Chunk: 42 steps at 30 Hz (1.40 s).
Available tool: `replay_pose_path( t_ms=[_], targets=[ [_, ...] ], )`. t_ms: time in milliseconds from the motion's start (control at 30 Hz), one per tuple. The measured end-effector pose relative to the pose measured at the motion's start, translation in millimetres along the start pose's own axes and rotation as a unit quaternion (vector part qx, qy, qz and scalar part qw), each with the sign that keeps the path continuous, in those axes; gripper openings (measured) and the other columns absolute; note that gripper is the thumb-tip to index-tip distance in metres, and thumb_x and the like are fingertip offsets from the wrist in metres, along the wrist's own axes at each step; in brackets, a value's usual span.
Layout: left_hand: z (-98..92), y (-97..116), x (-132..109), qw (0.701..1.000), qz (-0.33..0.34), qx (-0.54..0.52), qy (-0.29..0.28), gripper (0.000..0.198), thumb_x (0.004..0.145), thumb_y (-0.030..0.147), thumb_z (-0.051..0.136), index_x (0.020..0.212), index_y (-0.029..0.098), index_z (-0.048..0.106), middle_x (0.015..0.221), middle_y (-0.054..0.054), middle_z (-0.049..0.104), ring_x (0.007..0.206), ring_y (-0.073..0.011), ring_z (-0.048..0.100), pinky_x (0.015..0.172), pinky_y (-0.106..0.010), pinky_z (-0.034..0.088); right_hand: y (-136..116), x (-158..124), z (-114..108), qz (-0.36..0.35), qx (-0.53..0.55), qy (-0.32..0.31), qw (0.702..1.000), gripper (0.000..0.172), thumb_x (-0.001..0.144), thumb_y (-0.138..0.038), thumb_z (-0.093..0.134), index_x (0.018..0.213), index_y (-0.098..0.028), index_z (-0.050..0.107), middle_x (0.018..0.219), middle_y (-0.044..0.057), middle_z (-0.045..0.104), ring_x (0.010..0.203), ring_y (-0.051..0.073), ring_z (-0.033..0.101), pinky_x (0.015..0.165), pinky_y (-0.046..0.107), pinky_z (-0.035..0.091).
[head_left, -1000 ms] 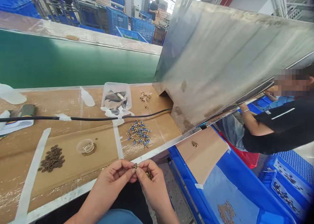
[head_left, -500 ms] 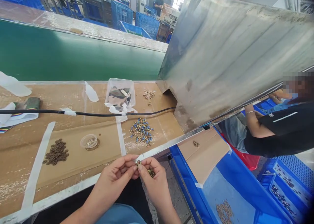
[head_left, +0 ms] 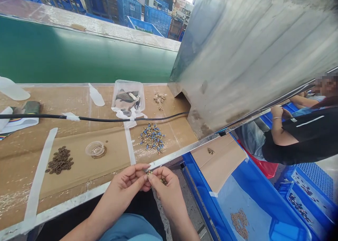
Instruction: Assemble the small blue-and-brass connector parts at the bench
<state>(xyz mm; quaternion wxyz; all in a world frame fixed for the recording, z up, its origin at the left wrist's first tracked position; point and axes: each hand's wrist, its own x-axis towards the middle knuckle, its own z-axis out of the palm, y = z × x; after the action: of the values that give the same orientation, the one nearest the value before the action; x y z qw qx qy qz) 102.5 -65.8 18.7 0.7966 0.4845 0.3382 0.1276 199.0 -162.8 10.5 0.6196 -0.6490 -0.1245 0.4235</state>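
Both hands meet over the table's front edge. My left hand (head_left: 129, 184) is closed, thumb and fingertips pinching one side of a small brass-coloured metal part (head_left: 149, 172). My right hand (head_left: 167, 188) grips the same part with thumb and forefinger, and more small brass parts (head_left: 163, 181) show in its curled fingers. Their exact kind is too small to make out. Just beyond the hands lies a pile of small brass parts with blue pieces (head_left: 152, 138). To the left are a heap of brown discs (head_left: 59, 160) and a round clear dish (head_left: 95, 149) with pale rings in it.
A black cable (head_left: 105, 119) crosses the table, taped down. Behind it stands a clear plastic box (head_left: 143, 96) with cloth in it. A large metal panel (head_left: 237, 57) rises at right. Blue bins (head_left: 264, 198) hold small parts beside a seated co-worker (head_left: 298, 138).
The view has shifted slightly, so the table things sit a little higher. My hands still pinch the small part, with only slight finger movement. The co-worker's arm has moved.
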Motion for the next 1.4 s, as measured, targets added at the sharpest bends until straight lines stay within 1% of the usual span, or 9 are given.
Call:
replay_pose_path(
  t_ms=[133,267,500,833,1133,1400],
  targets=[
    [-1.3,-2.4,-0.3,1.000,-0.004,-0.007,-0.009,0.023,0.075,0.029,0.068,0.095,0.017,0.067,0.069,-0.001,0.071,0.065,-0.0143,0.065,0.067,-0.026,0.054,4.5,2.9,-1.2,0.036,0.034,-0.006,0.999,0.018,0.072,-0.031,0.068,0.071,-0.015,0.059,0.054,-0.005,0.058,0.039,0.002,0.038,0.037,0.014,0.025],
    [-4.1,-5.6,0.1,1.000,-0.010,0.002,-0.016,0.023,0.078,0.030,0.066,0.096,0.016,0.067,0.073,-0.003,0.072,0.068,-0.0151,0.065,0.069,-0.027,0.054,8.4,4.6,-3.2,0.060,0.074,-0.027,0.995,0.021,0.071,-0.033,0.070,0.072,-0.015,0.058,0.055,-0.005,0.058,0.037,0.001,0.032,0.034,0.014,0.018],
    [-4.4,-5.9,2.0,0.999,-0.023,0.012,-0.023,0.023,0.080,0.031,0.065,0.098,0.017,0.066,0.074,-0.003,0.072,0.070,-0.0150,0.065,0.071,-0.027,0.053,5.5,3.2,-2.7,0.070,0.072,-0.023,0.995,0.025,0.070,-0.036,0.071,0.072,-0.015,0.057,0.056,-0.004,0.060,0.037,0.001,0.032,0.035,0.014,0.018],
    [-1.7,-0.5,-0.3,0.998,-0.060,-0.019,-0.011,0.021,0.076,0.031,0.070,0.092,0.017,0.070,0.069,-0.001,0.071,0.067,-0.0134,0.064,0.068,-0.023,0.052,2.8,3.2,-1.5,0.085,0.090,-0.025,0.992,0.028,0.066,-0.038,0.073,0.069,-0.015,0.056,0.052,-0.006,0.056,0.035,0.000,0.029,0.033,0.015,0.015],
    [-2.0,-0.6,-1.5,0.998,-0.058,-0.028,-0.012,0.022,0.075,0.030,0.070,0.093,0.017,0.070,0.071,-0.003,0.073,0.067,-0.0136,0.064,0.068,-0.024,0.052,6.8,3.8,-3.4,0.071,0.080,-0.023,0.994,0.027,0.067,-0.037,0.073,0.071,-0.016,0.057,0.053,-0.006,0.056,0.036,0.000,0.029,0.034,0.015,0.016],
    [-2.4,1.5,-0.1,0.999,-0.048,-0.007,-0.011,0.023,0.076,0.030,0.070,0.093,0.016,0.070,0.074,-0.004,0.073,0.068,-0.0145,0.065,0.069,-0.025,0.052,6.8,3.8,-2.2,0.070,0.075,-0.020,0.995,0.027,0.068,-0.037,0.073,0.070,-0.016,0.057,0.054,-0.005,0.057,0.036,0.001,0.030,0.034,0.015,0.017]
  ],
)
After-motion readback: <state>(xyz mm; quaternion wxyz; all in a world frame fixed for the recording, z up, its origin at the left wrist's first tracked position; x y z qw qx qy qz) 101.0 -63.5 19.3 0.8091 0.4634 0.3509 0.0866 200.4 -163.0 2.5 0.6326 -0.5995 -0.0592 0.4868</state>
